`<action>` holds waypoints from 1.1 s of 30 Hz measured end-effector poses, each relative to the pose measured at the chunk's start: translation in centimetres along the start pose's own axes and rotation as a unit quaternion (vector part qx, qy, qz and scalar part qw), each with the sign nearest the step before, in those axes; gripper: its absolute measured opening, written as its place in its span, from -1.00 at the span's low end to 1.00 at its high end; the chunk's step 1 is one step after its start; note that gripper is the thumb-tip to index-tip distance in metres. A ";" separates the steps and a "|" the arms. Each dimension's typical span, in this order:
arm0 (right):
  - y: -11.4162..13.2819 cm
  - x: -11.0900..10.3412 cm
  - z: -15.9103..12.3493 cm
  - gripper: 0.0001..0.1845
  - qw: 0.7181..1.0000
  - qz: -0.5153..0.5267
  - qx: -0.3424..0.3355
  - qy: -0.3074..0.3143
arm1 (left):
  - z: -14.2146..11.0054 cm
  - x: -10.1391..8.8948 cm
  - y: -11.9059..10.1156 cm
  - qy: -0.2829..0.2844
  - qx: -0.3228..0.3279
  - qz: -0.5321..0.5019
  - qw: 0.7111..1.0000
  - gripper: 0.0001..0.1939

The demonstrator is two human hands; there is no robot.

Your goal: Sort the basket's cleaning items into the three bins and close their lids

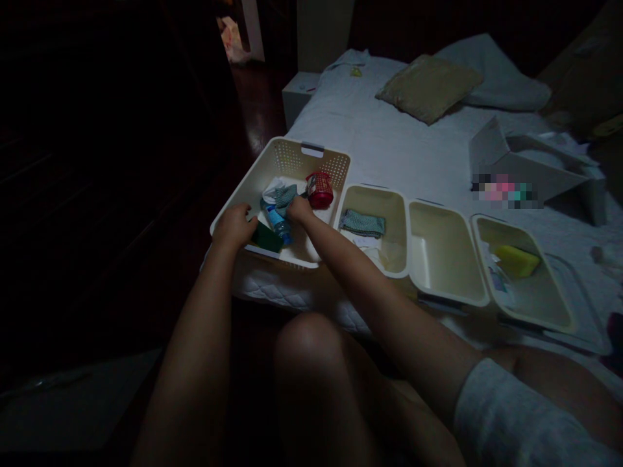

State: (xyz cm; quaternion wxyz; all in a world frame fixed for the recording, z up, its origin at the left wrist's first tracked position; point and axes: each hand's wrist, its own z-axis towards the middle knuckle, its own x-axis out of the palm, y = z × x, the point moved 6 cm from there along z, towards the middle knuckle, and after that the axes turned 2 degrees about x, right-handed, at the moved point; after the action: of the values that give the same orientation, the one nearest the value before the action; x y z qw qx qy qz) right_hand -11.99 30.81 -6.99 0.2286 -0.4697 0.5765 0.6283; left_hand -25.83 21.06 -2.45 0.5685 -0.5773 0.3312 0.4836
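right fingers (293,208), teal cloth (284,195) at tips, perhaps pinched

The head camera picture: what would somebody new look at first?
Probably the red container in the big perforated basket, just beyond the right hand. After that, maybe the yellow thing inside the rightmost bin: both colours stand out in this dim room.

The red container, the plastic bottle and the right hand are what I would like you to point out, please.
Red container (320,187): head view, on its patterned side.
Plastic bottle (278,222): head view, middle of its body.
Right hand (298,209): head view, back of the hand.
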 end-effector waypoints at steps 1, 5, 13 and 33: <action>0.0 -0.2 0.0 -0.69 1.000 0.006 0.009 -0.009 | 0.0 0.0 0.0 0.000 -0.001 -0.001 1.000 -0.57; 0.0 -2.0 -0.5 -0.66 0.994 0.048 0.045 -0.085 | 0.0 0.0 0.0 0.004 -0.005 -0.002 1.000 -0.56; 1.0 -2.5 -2.8 -0.64 0.996 -0.049 -0.006 -0.074 | -0.4 -0.5 -0.4 0.005 -0.020 0.010 1.000 -0.56; 3.0 -3.1 -6.7 -0.64 0.971 -0.201 -0.123 -0.046 | -0.9 -0.4 -0.6 0.012 -0.028 0.043 0.999 -0.54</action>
State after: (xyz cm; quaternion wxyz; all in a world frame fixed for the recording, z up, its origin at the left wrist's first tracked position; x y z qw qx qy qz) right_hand -10.92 24.62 -2.14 0.3176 -0.5708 0.3775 0.6564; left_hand -25.23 20.19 -1.97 0.5264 -0.5839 0.3490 0.5100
